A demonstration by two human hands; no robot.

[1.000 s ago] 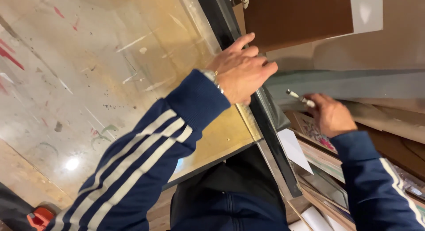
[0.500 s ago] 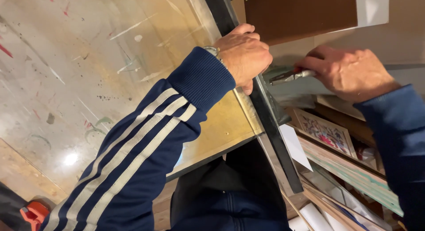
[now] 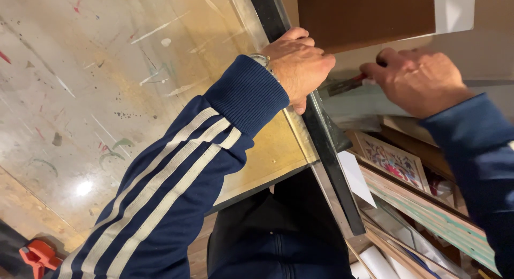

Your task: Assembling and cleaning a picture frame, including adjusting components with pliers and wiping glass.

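My left hand [image 3: 299, 65] grips the edge of a glass pane [image 3: 302, 129] and a long black strip [image 3: 332, 156] that runs along the side of the paint-stained worktable [image 3: 107, 86]. My right hand [image 3: 417, 78] holds a small tool with a red handle and metal blade [image 3: 342, 85], its tip close to my left fingers at the glass edge. Both sleeves are dark blue, the left with white stripes. A wristwatch [image 3: 261, 59] shows at my left cuff.
A brown board [image 3: 364, 14] with a white patch stands at the top right. Below the table edge lean framed pictures [image 3: 393, 161] and stacked panels. An orange clamp [image 3: 37, 255] sits at the bottom left corner. White paper rolls [image 3: 375, 263] lie low on the right.
My right hand has risen and moved left with the tool, from low by the stacked frames up to the glass edge beside my left hand. The left hand has kept its grip.
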